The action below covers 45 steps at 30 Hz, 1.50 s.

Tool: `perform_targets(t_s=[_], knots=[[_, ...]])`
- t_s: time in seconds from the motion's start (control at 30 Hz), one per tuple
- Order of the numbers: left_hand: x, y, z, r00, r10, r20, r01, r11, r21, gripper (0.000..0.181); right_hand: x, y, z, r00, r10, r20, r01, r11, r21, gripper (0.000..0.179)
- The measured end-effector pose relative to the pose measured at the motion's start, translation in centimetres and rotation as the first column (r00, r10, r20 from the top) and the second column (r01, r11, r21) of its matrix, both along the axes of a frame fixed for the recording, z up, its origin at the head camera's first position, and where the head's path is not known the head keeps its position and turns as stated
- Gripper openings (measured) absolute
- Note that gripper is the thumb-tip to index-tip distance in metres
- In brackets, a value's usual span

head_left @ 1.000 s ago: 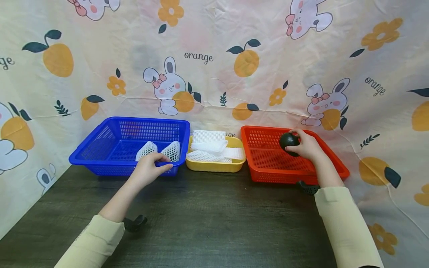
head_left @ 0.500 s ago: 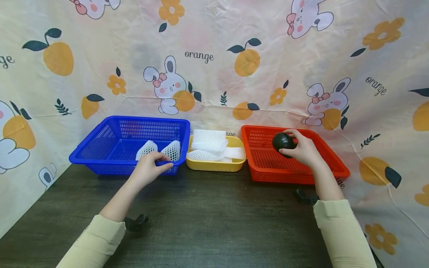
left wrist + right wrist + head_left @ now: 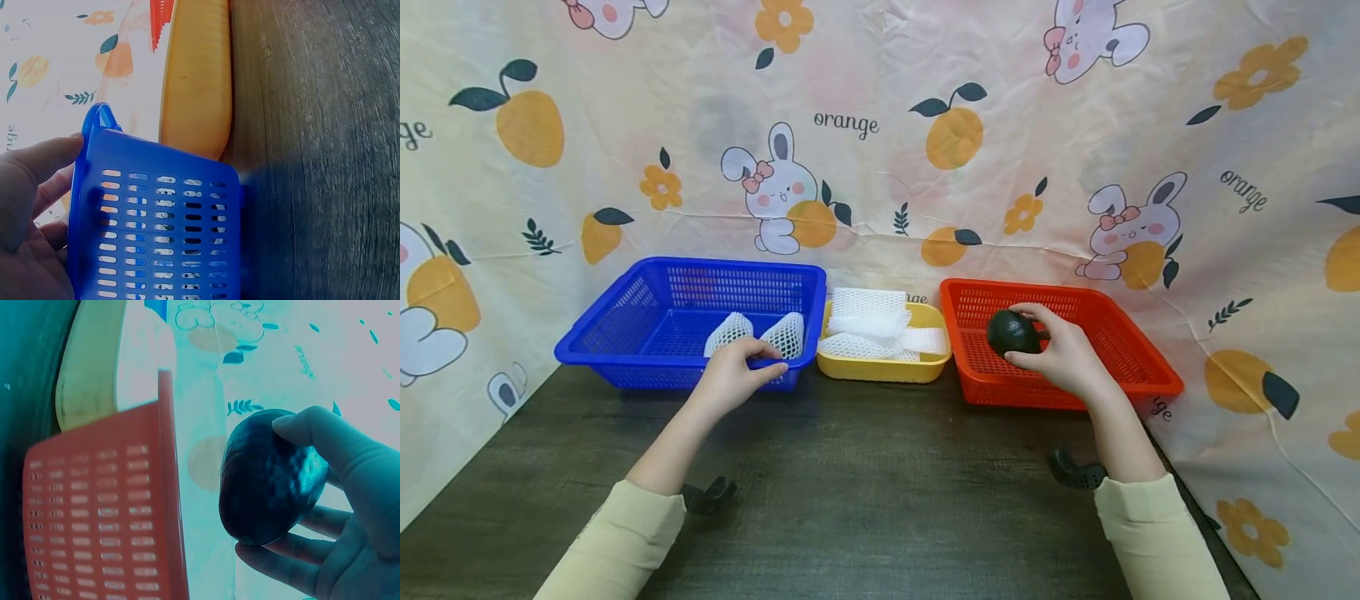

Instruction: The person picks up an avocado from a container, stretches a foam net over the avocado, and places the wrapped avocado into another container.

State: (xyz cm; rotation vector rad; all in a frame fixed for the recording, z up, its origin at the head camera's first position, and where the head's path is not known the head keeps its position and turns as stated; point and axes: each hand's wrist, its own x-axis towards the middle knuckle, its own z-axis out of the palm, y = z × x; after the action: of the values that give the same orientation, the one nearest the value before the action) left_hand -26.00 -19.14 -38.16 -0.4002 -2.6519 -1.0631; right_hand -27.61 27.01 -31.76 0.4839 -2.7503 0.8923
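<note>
My right hand grips a dark green avocado between thumb and fingers, above the red basket. Seen from the right wrist, the avocado has a bumpy, glossy skin, and the basket's slotted wall lies left of it. My left hand pinches the front rim of the blue basket near its right corner; in the left wrist view the thumb presses on that rim. Inside the blue basket, two pieces wrapped in white foam net sit partly behind the hand; their contents are mostly hidden.
A yellow bin with several white foam net sleeves stands between the baskets. All three containers line the back of the dark wooden table, against a printed cloth. Dark wrist mounts hang under both forearms.
My right hand has carried the avocado leftward and slightly lower, from the right part of the red basket toward its left side. The left hand stays at the blue rim.
</note>
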Motion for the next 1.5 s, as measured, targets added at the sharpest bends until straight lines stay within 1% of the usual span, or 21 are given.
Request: perform_targets(t_s=[0.23, 0.43, 0.67, 0.83, 0.97, 1.17, 1.5], knots=[[0.1, 0.0, 0.0, 1.000, 0.002, -0.004, -0.002, 1.000, 0.007, 0.019, 1.3, -1.3, -0.9, 0.998, 0.063, -0.032, -0.063, 0.998, -0.001, 0.063], [0.2, 0.0, 0.0, 1.000, 0.007, -0.001, -0.007, 1.000, 0.015, 0.020, 2.4, -2.6, -1.9, 0.992, 0.123, -0.042, -0.124, 0.992, -0.017, 0.064], [0.1, -0.1, -0.1, 1.000, 0.011, 0.007, -0.011, 1.000, 0.019, 0.021, 3.6, -3.7, -2.9, 0.988, 0.144, -0.049, -0.145, 0.989, -0.024, 0.065], [0.1, -0.2, 0.0, 1.000, 0.015, 0.013, -0.015, 1.000, 0.019, 0.021, 4.4, -4.5, -3.3, 0.985, 0.171, -0.032, -0.172, 0.985, -0.021, 0.066], [0.1, -0.2, 0.1, 1.000, 0.016, 0.022, -0.017, 1.000, 0.021, 0.021, 4.7, -5.2, -3.8, 0.979, 0.200, -0.033, -0.200, 0.980, -0.004, 0.066], [0.1, -0.1, 0.3, 1.000, -0.003, 0.019, 0.003, 1.000, 0.028, 0.023, 4.9, -5.8, -4.9, 0.973, 0.230, -0.020, -0.229, 0.973, 0.028, 0.065], [0.1, -0.1, 0.4, 1.000, -0.006, 0.027, 0.005, 0.999, 0.032, 0.025, 5.0, -6.5, -6.0, 0.966, 0.256, 0.039, -0.258, 0.965, 0.046, 0.065]])
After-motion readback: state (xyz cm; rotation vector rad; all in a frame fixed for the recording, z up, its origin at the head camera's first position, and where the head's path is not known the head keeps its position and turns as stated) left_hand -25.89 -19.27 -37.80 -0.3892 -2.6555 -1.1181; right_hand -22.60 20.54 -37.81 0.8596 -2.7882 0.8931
